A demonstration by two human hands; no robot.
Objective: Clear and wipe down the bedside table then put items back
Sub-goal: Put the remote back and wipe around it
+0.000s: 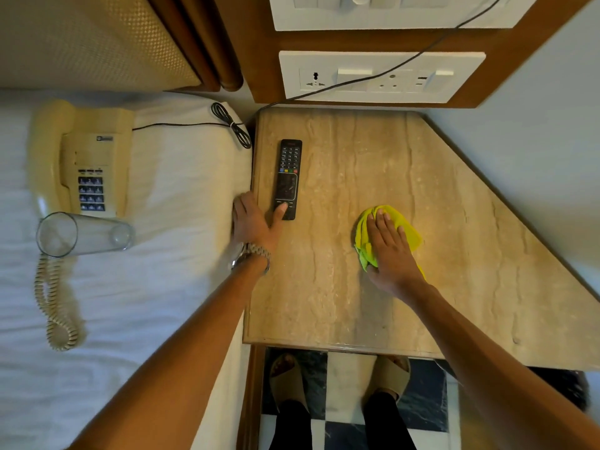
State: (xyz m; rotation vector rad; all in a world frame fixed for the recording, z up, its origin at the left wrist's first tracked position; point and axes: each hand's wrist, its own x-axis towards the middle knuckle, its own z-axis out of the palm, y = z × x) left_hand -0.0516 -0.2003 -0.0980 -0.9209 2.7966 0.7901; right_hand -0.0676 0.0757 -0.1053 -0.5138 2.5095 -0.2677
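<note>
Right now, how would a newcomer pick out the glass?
Start at the white bed left of the stone table. On the near side of the cream phone lies the glass, on its side. It alone is clear; the phone and its coiled cord are cream.

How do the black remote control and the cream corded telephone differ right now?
The black remote control lies on the beige stone bedside table; the cream corded telephone lies on the white bed sheet. The remote is slim and has no cord; the telephone is bulky, with a coiled cord. The left hand touches the remote with its thumb; no hand is on the telephone. Both lie face up, keypads showing.
</note>
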